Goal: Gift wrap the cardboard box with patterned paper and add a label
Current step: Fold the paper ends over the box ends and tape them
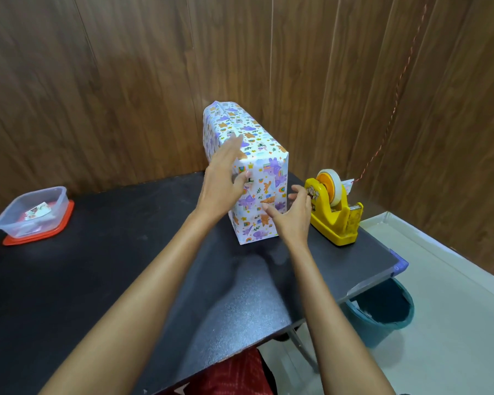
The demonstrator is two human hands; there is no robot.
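Observation:
The box (264,172), wrapped in white paper with purple and orange animal prints, stands upright on the black table (120,269) near its far edge. My left hand (226,178) lies against the box's left side, fingers straight and reaching up to the top edge, thumb on the near face. My right hand (293,215) is at the box's lower right corner, thumb touching the near face and fingers loosely spread past the right edge. A small printed label (37,210) lies inside a clear plastic container (32,215) at the table's far left.
A yellow tape dispenser (334,218) with a roll of tape stands just right of the box, close to my right hand. The container sits on a red lid. A teal bin (382,312) stands on the floor beyond the table's right edge. Wood-panel walls close in behind.

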